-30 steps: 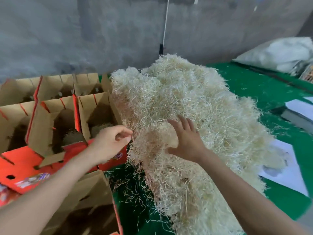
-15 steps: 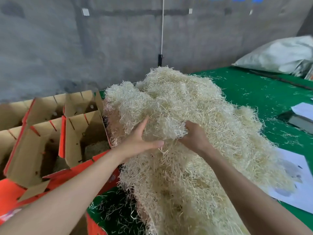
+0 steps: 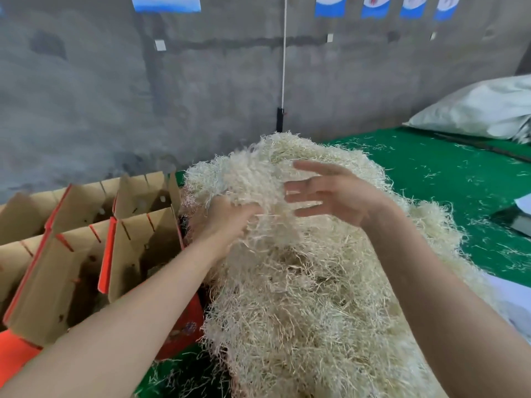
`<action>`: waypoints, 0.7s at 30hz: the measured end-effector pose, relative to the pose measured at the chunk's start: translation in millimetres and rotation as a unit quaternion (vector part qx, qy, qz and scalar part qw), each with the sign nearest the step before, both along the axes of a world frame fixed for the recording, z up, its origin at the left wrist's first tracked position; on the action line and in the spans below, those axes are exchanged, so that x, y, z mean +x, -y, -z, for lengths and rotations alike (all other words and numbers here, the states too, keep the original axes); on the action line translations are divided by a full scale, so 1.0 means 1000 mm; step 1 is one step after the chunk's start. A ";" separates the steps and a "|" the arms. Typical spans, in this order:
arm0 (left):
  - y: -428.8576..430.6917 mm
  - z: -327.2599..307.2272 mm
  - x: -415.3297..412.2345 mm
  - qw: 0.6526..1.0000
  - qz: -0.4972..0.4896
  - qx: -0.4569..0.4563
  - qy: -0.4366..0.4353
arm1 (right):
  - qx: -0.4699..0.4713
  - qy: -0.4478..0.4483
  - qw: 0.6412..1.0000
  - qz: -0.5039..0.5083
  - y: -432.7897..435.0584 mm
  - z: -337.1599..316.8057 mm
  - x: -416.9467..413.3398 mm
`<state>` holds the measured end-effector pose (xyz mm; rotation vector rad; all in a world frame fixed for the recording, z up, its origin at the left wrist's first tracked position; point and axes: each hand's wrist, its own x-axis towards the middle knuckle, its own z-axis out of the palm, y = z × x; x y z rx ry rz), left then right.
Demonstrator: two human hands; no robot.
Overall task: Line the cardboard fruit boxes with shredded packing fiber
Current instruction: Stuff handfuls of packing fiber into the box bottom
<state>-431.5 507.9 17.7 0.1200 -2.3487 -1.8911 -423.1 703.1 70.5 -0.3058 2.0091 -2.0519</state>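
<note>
Both hands have climbed toward the crest of the shredded packing fiber [image 3: 301,282] since half a second ago. The right hand [image 3: 336,196] has let go of the clump it pinched and now hovers over the pile with fingers spread and nothing in them. The left hand [image 3: 230,222] has pushed in from the side. Its fingertips are buried in strands, so whether they are closed on a tuft cannot be told. The hands are apart, and nothing has been lifted clear, so this looks like a regrip before a handful is pulled away.

The fiber sits heaped on the green table [image 3: 445,196], and its left edge brushes the nearest of the cardboard fruit boxes [image 3: 138,239], which stand open just beside it. That leaves a short leftward carry, with the upright flaps the only thing likely to snag it. To the right the table lies open, littered with stray strands, and a white sack [image 3: 488,110] lies well apart.
</note>
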 end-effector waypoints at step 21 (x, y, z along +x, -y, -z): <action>0.023 -0.025 0.005 0.966 0.084 0.216 0.118 | 0.523 -0.326 0.787 -0.008 0.014 0.039 -0.004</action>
